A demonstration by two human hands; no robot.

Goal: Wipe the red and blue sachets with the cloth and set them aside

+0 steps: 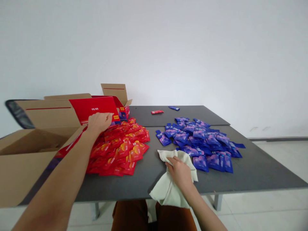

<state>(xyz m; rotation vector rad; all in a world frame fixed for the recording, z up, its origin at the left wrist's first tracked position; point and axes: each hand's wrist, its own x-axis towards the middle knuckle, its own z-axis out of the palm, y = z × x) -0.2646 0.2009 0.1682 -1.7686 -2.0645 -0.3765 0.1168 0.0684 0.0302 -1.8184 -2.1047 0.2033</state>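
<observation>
My left hand (99,122) is closed, with curled fingers, beside the red flap (95,107) of an open carton and above the pile of red sachets (120,149). Whether anything lies inside those fingers is hidden. A pale green-white cloth (166,189) lies bunched on the dark table, one part draping over the front edge. Closed on its upper part is my right hand (179,171), at the near left side of the pile of blue sachets (199,138).
Open cardboard cartons (26,170) stand along the left side, flaps raised. Toward the back of the dark table (154,154) lie a single red sachet (157,112) and a single blue sachet (174,108). A white wall (168,51) rises behind.
</observation>
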